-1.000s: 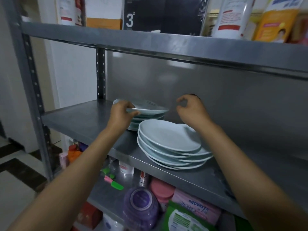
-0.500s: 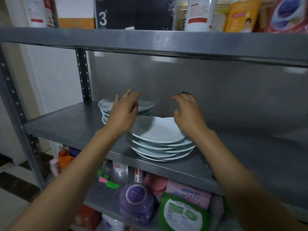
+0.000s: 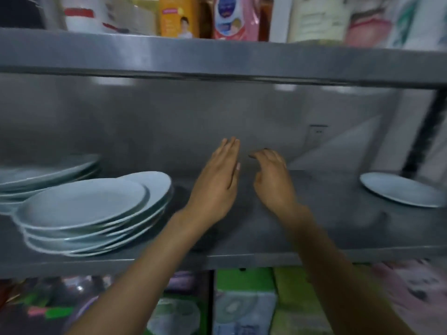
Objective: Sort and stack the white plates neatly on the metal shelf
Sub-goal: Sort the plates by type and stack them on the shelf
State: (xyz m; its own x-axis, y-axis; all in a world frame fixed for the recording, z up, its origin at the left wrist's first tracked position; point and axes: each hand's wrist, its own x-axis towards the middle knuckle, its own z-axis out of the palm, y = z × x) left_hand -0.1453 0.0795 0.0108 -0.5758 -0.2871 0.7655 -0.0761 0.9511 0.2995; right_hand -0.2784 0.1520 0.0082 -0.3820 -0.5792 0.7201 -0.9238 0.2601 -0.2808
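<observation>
A stack of several large white plates (image 3: 84,206) sits at the left of the metal shelf (image 3: 242,258), slightly uneven. Behind it, at the far left, stands a second stack of white plates (image 3: 43,175). A single white plate (image 3: 399,189) lies alone at the far right of the shelf. My left hand (image 3: 217,182) hovers over the middle of the shelf, fingers straight and together, holding nothing. My right hand (image 3: 271,180) is just beside it, fingers loosely curled, also holding nothing. Both hands are to the right of the stacks and touch no plate.
The upper shelf (image 3: 217,56) hangs low overhead and carries bottles and packets (image 3: 179,18). A metal back panel closes the rear. Below the plate shelf are green and pink packages (image 3: 244,305). A dark upright post (image 3: 425,131) stands at the right.
My left hand let go of the plate on the rear stack. Both hands and the view have shifted right, away from the stacks, and the single plate at the right has come into view.
</observation>
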